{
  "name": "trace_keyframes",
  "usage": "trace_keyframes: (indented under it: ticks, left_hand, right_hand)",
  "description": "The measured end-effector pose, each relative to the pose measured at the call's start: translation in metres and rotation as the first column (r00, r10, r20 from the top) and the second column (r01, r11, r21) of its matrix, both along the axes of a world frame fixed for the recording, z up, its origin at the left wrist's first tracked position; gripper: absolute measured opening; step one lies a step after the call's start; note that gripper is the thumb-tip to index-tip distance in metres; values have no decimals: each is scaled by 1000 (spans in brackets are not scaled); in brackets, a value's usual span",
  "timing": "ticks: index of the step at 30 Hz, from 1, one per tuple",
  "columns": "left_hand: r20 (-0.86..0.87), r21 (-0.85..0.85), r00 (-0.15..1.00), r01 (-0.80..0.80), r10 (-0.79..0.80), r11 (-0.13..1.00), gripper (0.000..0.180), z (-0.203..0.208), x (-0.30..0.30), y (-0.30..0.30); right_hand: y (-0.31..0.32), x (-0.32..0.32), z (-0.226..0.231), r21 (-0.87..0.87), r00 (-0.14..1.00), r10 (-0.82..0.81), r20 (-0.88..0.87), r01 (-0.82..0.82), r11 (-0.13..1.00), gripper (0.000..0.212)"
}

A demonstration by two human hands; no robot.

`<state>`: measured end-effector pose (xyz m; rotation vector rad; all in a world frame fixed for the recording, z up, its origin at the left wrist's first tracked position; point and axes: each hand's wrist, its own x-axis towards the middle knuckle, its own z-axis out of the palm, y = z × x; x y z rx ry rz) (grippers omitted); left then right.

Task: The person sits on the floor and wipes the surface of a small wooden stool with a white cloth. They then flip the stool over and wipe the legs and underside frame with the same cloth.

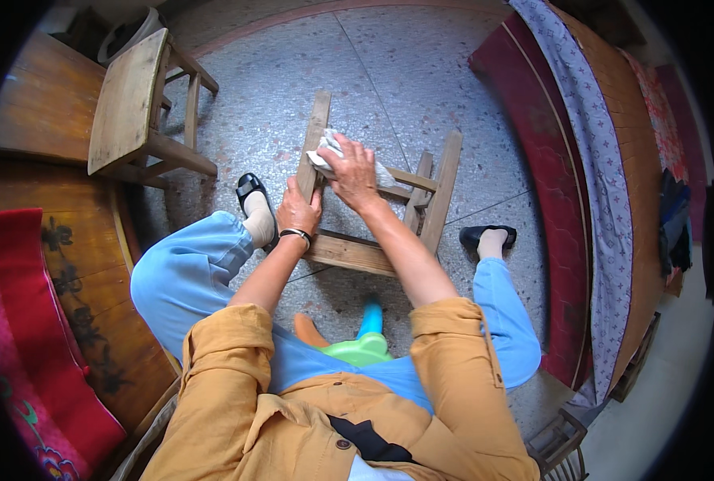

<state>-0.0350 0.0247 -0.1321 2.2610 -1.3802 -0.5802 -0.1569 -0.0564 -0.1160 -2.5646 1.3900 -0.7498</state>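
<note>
A small wooden stool (pixel 349 250) lies tipped over on the floor in front of me, its legs pointing away. My left hand (pixel 299 208) is wrapped round the lower part of its left leg (pixel 317 120). With my right hand (pixel 353 175) I press a crumpled white cloth (pixel 330 144) against the same leg, higher up. The fingers of that hand are bent over the cloth. The right leg (pixel 441 192) and its crossbars stand free of my hands. Part of the stool is hidden behind my right forearm.
Another wooden stool (pixel 128 104) stands upright at the left, beside a brown wooden chest (pixel 92 264) with a red floral cloth (pixel 32 321). A bed with a dark red side panel (pixel 525 160) runs along the right. Beneath me is a green plastic seat (pixel 357 350).
</note>
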Motion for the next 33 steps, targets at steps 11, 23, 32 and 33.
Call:
trace_keyframes:
  ticks: [11, 23, 32, 33]
  left_hand:
    - [-6, -13, 1000, -7, 7, 1000, 48, -3, 5, -1]
    - [-6, -19, 1000, -12, 12, 1000, 50, 4, -1, 1]
    - [0, -210, 999, 52, -53, 976, 59, -2, 4, 3]
    - [84, -374, 992, 116, -91, 920, 57, -6, 8, 4]
  right_hand:
    - [17, -146, 29, 29, 972, -50, -231, 59, 998, 45]
    - [13, 12, -4, 12, 978, -131, -160, 135, 991, 63]
    - [41, -8, 28, 657, 176, -638, 750, -316, 684, 51]
    - [47, -12, 43, 626, 21, -676, 737, -398, 671, 50]
